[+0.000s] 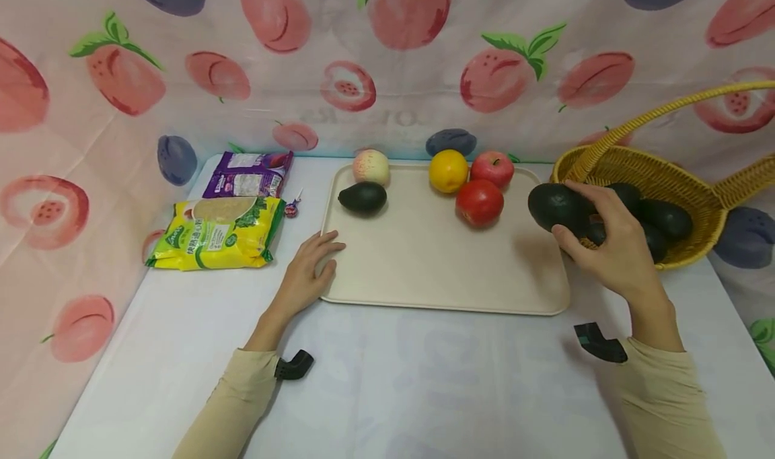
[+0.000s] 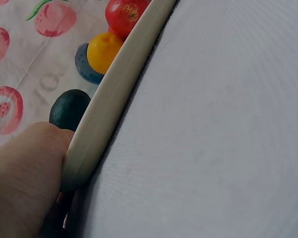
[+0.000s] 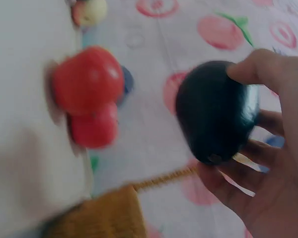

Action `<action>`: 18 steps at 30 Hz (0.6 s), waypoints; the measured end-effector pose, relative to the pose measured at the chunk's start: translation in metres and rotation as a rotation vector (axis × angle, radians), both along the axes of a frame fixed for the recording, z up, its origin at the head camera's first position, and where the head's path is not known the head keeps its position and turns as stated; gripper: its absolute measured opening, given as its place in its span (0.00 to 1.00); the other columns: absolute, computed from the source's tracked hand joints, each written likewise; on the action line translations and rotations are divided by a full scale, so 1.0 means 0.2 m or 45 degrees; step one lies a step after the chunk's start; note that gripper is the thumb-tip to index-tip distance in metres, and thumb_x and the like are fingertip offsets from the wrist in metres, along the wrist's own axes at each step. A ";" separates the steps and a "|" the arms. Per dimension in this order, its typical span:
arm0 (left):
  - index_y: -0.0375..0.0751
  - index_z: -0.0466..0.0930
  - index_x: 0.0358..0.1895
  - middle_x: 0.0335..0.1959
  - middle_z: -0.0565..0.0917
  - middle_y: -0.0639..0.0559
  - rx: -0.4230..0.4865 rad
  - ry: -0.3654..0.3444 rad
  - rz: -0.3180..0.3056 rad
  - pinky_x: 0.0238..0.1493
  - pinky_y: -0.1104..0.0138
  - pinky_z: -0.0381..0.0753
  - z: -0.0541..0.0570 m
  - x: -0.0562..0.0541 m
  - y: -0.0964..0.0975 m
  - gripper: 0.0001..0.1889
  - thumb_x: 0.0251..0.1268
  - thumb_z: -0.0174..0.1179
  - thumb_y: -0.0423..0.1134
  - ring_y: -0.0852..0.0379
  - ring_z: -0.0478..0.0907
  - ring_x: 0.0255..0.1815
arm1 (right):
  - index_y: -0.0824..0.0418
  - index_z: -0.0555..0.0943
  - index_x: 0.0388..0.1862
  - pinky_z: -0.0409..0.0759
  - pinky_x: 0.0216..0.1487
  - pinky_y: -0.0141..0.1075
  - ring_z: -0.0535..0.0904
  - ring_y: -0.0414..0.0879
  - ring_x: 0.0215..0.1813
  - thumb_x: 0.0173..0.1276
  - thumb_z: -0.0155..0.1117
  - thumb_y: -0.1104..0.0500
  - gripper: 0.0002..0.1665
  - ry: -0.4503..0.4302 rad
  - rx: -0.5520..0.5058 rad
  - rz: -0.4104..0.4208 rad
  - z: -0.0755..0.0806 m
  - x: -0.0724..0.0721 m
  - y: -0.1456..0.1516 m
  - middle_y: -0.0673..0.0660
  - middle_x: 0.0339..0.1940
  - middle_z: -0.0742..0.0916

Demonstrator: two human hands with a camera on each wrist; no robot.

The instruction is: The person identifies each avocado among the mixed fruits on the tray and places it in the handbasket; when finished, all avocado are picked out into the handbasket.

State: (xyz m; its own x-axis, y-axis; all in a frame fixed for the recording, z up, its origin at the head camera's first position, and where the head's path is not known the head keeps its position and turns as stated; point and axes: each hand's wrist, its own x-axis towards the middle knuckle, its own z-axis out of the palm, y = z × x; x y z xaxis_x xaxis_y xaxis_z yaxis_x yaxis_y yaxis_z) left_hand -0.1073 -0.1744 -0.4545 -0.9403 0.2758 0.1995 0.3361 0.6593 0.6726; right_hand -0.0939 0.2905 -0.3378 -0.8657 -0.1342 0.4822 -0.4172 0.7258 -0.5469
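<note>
My right hand (image 1: pixel 611 243) holds a dark green avocado (image 1: pixel 558 206) between thumb and fingers, above the right edge of the beige tray (image 1: pixel 424 270) and beside the wicker basket (image 1: pixel 708 233). The right wrist view shows the same avocado (image 3: pixel 216 111) gripped from one side. My left hand (image 1: pixel 310 270) rests on the tray's left rim with its fingers laid over the edge. On the tray, another avocado (image 1: pixel 363 198) lies by a pale peach (image 1: pixel 371 167). Grouped toward the back right of the tray are an orange (image 1: pixel 449 171), a red apple (image 1: pixel 492 169) and a red tomato-like fruit (image 1: pixel 480 203).
Several avocados (image 1: pixel 666 218) lie in the basket, whose tall handle (image 1: pixel 666 106) arches over it. To the tray's left are a yellow-green food packet (image 1: pixel 218 233), a purple packet (image 1: pixel 248 174) and a lollipop (image 1: pixel 292 208). A fruit-print cloth (image 1: pixel 412 82) hangs behind the table.
</note>
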 end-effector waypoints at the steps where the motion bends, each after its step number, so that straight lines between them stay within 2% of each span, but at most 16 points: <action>1: 0.47 0.76 0.57 0.70 0.68 0.50 -0.002 -0.001 -0.001 0.73 0.44 0.53 0.00 0.00 0.00 0.17 0.66 0.53 0.33 0.44 0.53 0.75 | 0.47 0.71 0.66 0.64 0.48 0.14 0.66 0.23 0.52 0.49 0.72 0.66 0.43 -0.004 -0.003 -0.011 0.01 0.00 0.02 0.57 0.56 0.78; 6: 0.47 0.76 0.58 0.70 0.67 0.51 -0.009 0.003 -0.005 0.73 0.45 0.53 0.00 0.00 0.00 0.17 0.67 0.53 0.34 0.45 0.53 0.75 | 0.47 0.71 0.66 0.63 0.47 0.13 0.66 0.21 0.52 0.52 0.70 0.66 0.41 -0.031 -0.027 -0.056 0.04 0.01 0.14 0.34 0.54 0.75; 9: 0.47 0.76 0.57 0.70 0.68 0.51 -0.007 0.006 -0.009 0.73 0.45 0.53 0.00 -0.01 0.00 0.17 0.67 0.53 0.34 0.44 0.54 0.75 | 0.47 0.71 0.66 0.63 0.46 0.12 0.67 0.22 0.51 0.54 0.68 0.65 0.40 -0.056 -0.074 -0.103 0.05 0.02 0.21 0.28 0.52 0.72; 13: 0.46 0.76 0.57 0.69 0.68 0.50 -0.004 0.007 -0.010 0.73 0.45 0.54 0.01 0.00 0.00 0.17 0.67 0.52 0.34 0.44 0.54 0.75 | 0.44 0.69 0.67 0.63 0.45 0.12 0.66 0.21 0.50 0.57 0.66 0.62 0.38 -0.106 -0.109 -0.226 0.04 0.02 0.28 0.31 0.54 0.73; 18: 0.46 0.77 0.57 0.69 0.68 0.50 0.000 0.013 -0.006 0.73 0.45 0.54 0.00 0.00 0.00 0.17 0.66 0.52 0.34 0.44 0.54 0.75 | 0.39 0.66 0.68 0.62 0.42 0.15 0.64 0.19 0.46 0.61 0.65 0.56 0.37 -0.219 -0.091 -0.360 0.01 0.00 0.35 0.47 0.62 0.75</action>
